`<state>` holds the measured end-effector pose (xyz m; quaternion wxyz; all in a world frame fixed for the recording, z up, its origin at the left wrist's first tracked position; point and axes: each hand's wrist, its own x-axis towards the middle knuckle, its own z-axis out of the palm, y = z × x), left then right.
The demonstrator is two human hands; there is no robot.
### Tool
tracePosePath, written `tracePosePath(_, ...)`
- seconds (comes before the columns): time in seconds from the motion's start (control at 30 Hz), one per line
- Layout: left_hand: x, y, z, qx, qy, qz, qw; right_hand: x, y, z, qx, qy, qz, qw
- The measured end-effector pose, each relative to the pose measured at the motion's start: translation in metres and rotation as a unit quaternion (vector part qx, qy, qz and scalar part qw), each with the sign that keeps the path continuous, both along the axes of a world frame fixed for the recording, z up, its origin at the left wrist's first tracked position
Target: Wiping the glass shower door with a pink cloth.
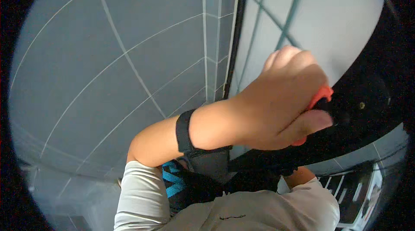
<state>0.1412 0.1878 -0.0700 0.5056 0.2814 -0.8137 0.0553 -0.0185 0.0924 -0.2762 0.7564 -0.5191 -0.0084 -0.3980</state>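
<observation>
My left hand reaches up and to the right across the middle, closed around a red and black thing. Red edges of it stick out beside the thumb and below the palm; the rest is covered, so its kind cannot be made out. The fist is close in front of a glossy panel, pale and reflecting above, black below. On my left wrist sits a black strap with a dark boxy piece. Of my right arm, only part of the forearm shows at the lower right; its hand and fingers are hidden.
Grey tiles with pale joints cover the wall at left, meeting the panel's dark edge. A white slatted rack-like thing stands at the lower right. A black item with blue lettering shows below my left forearm.
</observation>
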Motion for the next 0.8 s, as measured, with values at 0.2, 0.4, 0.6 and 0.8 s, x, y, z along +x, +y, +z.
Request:
tracePosePath(0.2,0.023,0.032,-0.020,-0.154,-0.117,0.102,0.976,0.025,0.050,-0.004,0.027,-0.019,0.046,0.998)
tracePosePath(0.4,0.045,0.098,-0.030,0.035,0.118,0.160,0.979,0.047,0.085,0.011,0.048,-0.085,0.019,0.995)
tracePosePath(0.6,0.061,0.212,-0.126,0.129,0.269,0.304,0.905,0.102,0.127,0.004,-0.338,0.185,-0.182,0.904)
tracePosePath(0.8,0.084,0.227,-0.188,0.129,0.365,0.384,0.838,0.145,0.138,0.008,-0.363,0.146,-0.088,0.916)
